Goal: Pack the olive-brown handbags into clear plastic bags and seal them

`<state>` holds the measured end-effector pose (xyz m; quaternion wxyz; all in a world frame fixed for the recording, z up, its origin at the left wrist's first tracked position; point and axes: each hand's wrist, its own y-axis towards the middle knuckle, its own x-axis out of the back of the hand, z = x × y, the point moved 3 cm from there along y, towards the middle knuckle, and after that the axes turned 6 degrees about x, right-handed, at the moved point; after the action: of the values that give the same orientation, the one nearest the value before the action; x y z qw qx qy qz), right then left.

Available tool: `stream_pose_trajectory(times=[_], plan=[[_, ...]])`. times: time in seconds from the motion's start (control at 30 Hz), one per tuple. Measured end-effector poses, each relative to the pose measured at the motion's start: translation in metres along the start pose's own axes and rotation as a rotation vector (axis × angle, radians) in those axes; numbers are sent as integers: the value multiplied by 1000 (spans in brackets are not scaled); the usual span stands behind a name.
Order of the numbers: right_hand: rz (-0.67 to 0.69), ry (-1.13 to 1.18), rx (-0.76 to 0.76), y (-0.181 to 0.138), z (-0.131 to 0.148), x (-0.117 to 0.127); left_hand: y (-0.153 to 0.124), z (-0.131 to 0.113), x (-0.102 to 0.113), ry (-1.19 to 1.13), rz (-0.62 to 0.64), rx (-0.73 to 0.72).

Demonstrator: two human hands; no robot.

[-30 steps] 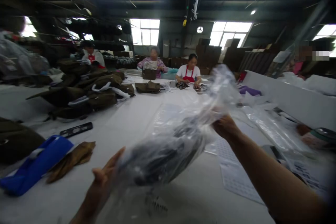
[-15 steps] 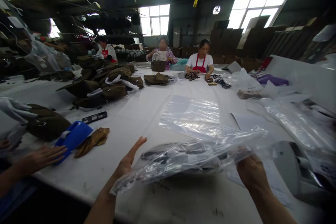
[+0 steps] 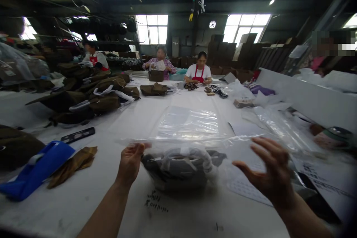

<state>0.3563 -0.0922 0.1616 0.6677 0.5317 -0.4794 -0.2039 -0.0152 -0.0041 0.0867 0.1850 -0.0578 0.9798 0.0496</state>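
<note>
A clear plastic bag (image 3: 182, 165) with a dark item inside lies on the white table (image 3: 83, 193) in front of me. My left hand (image 3: 130, 161) pinches the bag's left upper edge, fingers closed on the plastic. Just right of the bag, my right hand (image 3: 272, 173) hovers with fingers spread, holding nothing, over a printed sheet of paper (image 3: 245, 184).
A stack of flat clear bags (image 3: 188, 121) lies beyond. A blue pouch (image 3: 33, 173), tan cloth (image 3: 74, 161) and black strip (image 3: 78, 135) sit at left, near piled olive garments (image 3: 92, 96). More plastic (image 3: 279, 128) lies right. Three people (image 3: 198, 72) work at the far end.
The bag has come down and settled on the table, bunched up. My right hand has let go of it and opened. My left hand has closed on the bag's left edge.
</note>
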Motion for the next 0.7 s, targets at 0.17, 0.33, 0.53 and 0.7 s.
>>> stream_pose_trajectory(times=[0.17, 0.33, 0.53, 0.7], plan=[[448, -20, 295, 29, 20, -16, 4, -1, -7, -79, -118, -43], [523, 282, 71, 56, 21, -8, 16, 0, -16, -111, -201, -66], [1536, 871, -864, 37, 21, -29, 19, 2, -21, -144, -174, -55], [1448, 632, -755, -10, 0, -64, 13, 4, -24, -73, -106, -53]])
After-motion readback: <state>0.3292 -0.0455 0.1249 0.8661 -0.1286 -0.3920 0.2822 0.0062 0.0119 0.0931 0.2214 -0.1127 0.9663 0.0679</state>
